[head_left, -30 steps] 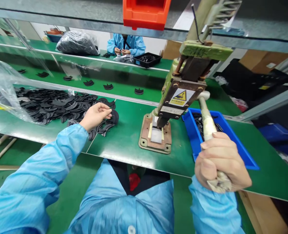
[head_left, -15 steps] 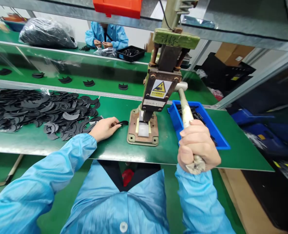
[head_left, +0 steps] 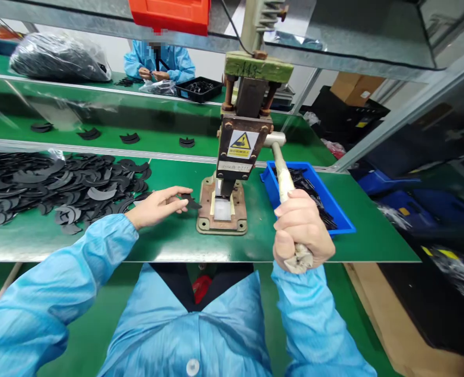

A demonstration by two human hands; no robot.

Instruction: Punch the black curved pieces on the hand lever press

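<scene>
Between the fingers of my left hand (head_left: 159,207) is a curved black plastic piece (head_left: 191,201), held just left of the hand press's base. My right hand (head_left: 304,228) is wrapped around the pale, wrapped lever handle (head_left: 282,170) of the hand press (head_left: 235,152). A small pale block (head_left: 223,210) lies on the press base (head_left: 238,212) under the ram. To the left of my left hand spreads a big pile of curved black pieces (head_left: 59,183).
A blue tray (head_left: 343,222) with black parts stands right of the press. Several black pieces lie in a row on the green strip behind, one of them a dark piece (head_left: 187,142). Across the bench a co-worker (head_left: 159,63) in blue sits near a black tray (head_left: 198,97).
The black piece in my left hand has turned to show its flat face. My right hand stays on the lever. The whole view has shifted slightly.
</scene>
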